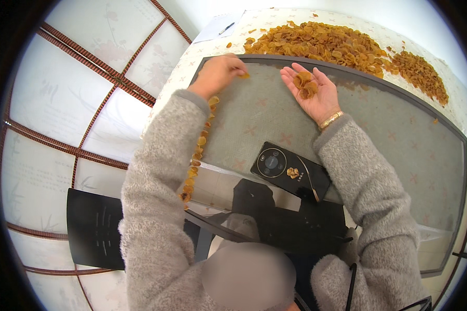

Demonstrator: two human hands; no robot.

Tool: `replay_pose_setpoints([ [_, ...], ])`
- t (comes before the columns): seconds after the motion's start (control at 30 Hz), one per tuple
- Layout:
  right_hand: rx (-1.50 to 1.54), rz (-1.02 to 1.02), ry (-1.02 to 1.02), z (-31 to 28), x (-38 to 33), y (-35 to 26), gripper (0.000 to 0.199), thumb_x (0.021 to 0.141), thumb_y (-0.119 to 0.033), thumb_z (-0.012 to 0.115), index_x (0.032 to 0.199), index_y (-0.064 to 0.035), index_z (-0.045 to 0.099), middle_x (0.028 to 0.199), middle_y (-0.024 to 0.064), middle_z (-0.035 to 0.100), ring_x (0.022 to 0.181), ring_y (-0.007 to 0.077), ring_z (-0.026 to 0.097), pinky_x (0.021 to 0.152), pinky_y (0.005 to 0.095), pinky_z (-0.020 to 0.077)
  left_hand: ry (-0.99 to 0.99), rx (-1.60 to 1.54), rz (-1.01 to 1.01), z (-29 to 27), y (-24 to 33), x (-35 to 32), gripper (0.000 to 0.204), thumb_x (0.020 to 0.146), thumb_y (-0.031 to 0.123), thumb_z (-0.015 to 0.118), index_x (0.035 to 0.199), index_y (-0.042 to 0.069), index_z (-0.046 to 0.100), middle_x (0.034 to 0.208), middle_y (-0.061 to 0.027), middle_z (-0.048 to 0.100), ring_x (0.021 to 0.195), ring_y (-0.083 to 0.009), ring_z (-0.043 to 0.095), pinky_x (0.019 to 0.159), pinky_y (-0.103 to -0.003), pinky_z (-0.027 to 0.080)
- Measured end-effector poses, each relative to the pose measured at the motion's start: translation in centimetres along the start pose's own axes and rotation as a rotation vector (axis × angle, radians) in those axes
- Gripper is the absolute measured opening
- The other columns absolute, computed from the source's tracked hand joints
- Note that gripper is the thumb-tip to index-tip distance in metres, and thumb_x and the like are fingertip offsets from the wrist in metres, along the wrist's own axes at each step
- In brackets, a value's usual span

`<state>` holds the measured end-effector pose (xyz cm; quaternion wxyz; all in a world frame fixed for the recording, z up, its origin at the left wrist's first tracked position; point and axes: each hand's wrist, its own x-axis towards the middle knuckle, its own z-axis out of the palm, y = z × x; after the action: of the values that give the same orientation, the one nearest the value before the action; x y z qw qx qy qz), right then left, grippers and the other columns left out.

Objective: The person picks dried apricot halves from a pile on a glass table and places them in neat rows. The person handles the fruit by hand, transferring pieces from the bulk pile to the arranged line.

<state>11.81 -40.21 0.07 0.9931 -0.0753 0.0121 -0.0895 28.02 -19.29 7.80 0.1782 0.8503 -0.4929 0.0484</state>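
My left hand (220, 75) is at the far left corner of a dark-framed panel (275, 114), fingertips pinching an amber dried slice (245, 75). Below that hand, a row of similar slices (197, 155) runs down the panel's left edge, each close to its neighbour. To the right, my right hand (319, 98) is turned palm up over the panel, fingers stretched out. Several curled amber slices (306, 85) rest in its palm. A gold bracelet (331, 119) circles the right wrist.
A large heap of amber slices (321, 44) lies beyond the panel, with a smaller, darker heap (421, 72) to its right. A black smartphone (290, 170) lies on the panel near my right sleeve. Paper with a pen (227, 28) sits far left. A black chair (96, 228) stands at left.
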Motion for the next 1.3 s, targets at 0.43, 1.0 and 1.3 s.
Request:
replay_pose_setpoints([
  [0.43, -0.093, 0.031, -0.018, -0.2, 0.2, 0.3, 0.05, 0.107, -0.025, 0.033, 0.136, 0.0149, 0.037, 0.14, 0.0346, 0.04, 0.132, 0.0435, 0.044, 0.113, 0.0496, 0.0411, -0.003, 0.093, -0.33, -0.4, -5.6, -0.9, 0.01, 0.086, 0.01, 0.073, 0.092, 0.003, 0.073, 0.091, -0.006, 0.069, 0.079, -0.0181, 0.063, 0.074, -0.032, 0.053],
  [1.0, -0.141, 0.042, -0.012, -0.1, 0.2, 0.5, 0.05, 0.107, -0.027, 0.034, 0.135, 0.0152, 0.038, 0.138, 0.0347, 0.041, 0.131, 0.0437, 0.045, 0.112, 0.0497, 0.043, 0.03, 0.079, -0.349, 0.4, -6.2, -0.6, 0.009, 0.085, 0.008, 0.074, 0.093, 0.005, 0.074, 0.092, -0.0044, 0.069, 0.082, -0.0174, 0.064, 0.076, -0.032, 0.051],
  [1.3, -0.162, 0.039, -0.004, 0.1, -0.1, 0.5, 0.052, 0.107, -0.026, 0.033, 0.14, 0.0149, 0.033, 0.143, 0.0342, 0.036, 0.135, 0.0426, 0.041, 0.115, 0.0493, 0.0394, 0.026, 0.185, -0.319, 0.1, -5.7, -0.9, 0.01, 0.085, 0.012, 0.072, 0.095, 0.009, 0.076, 0.097, -0.0047, 0.07, 0.085, -0.021, 0.066, 0.079, -0.033, 0.053],
])
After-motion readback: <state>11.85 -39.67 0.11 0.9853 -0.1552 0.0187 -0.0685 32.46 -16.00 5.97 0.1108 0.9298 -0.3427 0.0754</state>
